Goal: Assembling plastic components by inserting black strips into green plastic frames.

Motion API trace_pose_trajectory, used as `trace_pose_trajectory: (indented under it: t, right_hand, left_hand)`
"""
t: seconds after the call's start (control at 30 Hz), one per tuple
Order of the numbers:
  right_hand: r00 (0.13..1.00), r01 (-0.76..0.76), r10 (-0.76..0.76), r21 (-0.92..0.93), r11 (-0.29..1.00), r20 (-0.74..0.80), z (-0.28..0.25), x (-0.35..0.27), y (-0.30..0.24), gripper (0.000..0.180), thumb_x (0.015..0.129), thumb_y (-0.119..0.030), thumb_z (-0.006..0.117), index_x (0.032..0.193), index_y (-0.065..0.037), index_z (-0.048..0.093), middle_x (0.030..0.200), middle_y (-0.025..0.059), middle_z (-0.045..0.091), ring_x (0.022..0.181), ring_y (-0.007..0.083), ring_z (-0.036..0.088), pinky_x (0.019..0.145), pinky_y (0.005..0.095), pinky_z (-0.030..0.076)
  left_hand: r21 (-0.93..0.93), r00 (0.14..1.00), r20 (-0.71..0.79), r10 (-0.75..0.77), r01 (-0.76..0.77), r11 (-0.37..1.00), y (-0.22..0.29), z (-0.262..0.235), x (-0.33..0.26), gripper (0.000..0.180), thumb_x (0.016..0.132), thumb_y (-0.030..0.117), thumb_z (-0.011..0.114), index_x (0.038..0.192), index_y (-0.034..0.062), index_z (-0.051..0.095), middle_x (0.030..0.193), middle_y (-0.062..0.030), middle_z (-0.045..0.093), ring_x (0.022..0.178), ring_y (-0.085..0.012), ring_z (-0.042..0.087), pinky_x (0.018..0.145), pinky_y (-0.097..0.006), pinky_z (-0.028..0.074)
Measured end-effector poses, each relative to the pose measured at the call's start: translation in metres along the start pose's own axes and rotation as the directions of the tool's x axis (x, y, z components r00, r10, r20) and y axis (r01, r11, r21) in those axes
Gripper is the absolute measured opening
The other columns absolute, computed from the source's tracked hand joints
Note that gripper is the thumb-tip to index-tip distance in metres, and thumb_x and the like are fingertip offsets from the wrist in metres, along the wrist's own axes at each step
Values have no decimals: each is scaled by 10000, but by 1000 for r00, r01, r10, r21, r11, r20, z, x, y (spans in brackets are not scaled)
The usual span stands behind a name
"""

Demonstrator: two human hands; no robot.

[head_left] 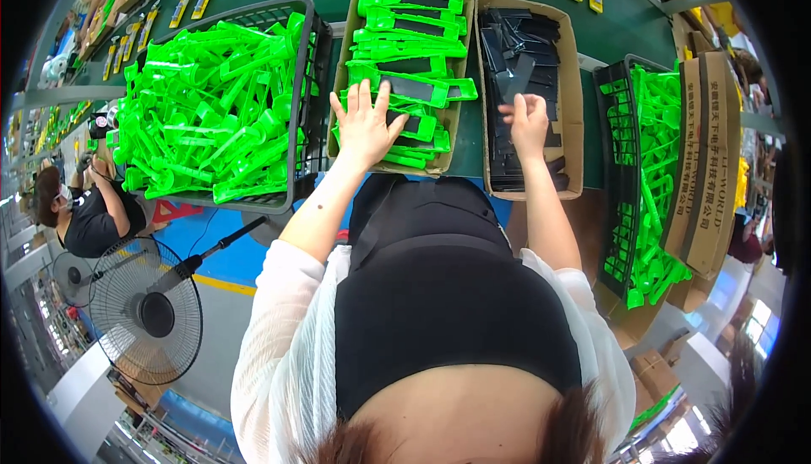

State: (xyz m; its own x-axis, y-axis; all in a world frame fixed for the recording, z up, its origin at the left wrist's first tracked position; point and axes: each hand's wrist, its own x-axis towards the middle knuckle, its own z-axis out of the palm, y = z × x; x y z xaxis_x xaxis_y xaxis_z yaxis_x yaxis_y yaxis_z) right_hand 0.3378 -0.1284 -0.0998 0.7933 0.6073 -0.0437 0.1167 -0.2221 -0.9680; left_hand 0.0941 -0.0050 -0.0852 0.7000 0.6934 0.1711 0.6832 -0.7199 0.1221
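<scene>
Along the green bench (pixel 621 29) near edge, the left hand (pixel 365 123) lies spread flat on stacked green parts (pixel 405 67) in the cardboard box (pixel 345 59), steadying them; right hand (pixel 528 122) curls loosely (grip unclear) over the black strips (pixel 519 50).

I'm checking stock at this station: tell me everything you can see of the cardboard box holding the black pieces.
The cardboard box is a long, open-topped brown carton lying flat on the green table, beside another carton of green parts. It holds loosely stacked flat black strips. The right hand reaches into it with fingers curled on the strips. Its near end reaches the table edge.
</scene>
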Motion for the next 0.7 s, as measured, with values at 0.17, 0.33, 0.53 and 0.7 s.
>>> trace_pose_trajectory:
  t: [0.17, 0.33, 0.53, 0.7]
  right_hand:
    - [970, 237, -224, -163, 958, 93, 33, 1, -6, 198, 867, -172, 525, 896, 14, 463, 714, 127, 592, 621, 226, 600, 567, 314, 472]
    - [956, 183, -158, -83, 980, 246, 45, -35, -11, 165, 874, -136, 506, 885, 11, 432, 703, 131, 592, 650, 228, 633, 547, 321, 480]
    - [908, 185, -126, -112, 976, 399, 67, -53, -10, 172, 875, -139, 511, 881, 14, 433, 680, 106, 565, 650, 196, 635, 532, 282, 482]
    - [962, -99, 43, 197, 975, 269, 49, -36, -12, 162, 919, -143, 419, 950, 2, 352, 789, 157, 597, 601, 172, 621, 480, 251, 496]
  left_hand:
    - [-44, 1000, -5, -20, 20, 999, 1, -13, -17, 675, 727, 478, 587, 1260, 106, 401, 1290, -171, 330, 1211, -319, 289, 981, -590, 135]
    - [-120, 973, -45, -225, 219, 968, -12, -17, -39, 766, 761, 432, 576, 1331, 38, 250, 1383, -221, 181, 1262, -389, 193, 986, -547, 181]
    - [-197, 953, -94, -287, 264, 944, -8, 6, -32, 715, 795, 366, 555, 1304, -25, 240, 1311, -270, 249, 1185, -421, 269, 971, -507, 230]
    - [-614, 823, -19, -568, 439, 657, -33, 12, -50, 681, 870, 383, 461, 1308, -77, 217, 1315, -290, 281, 1219, -394, 289, 1013, -411, 228]
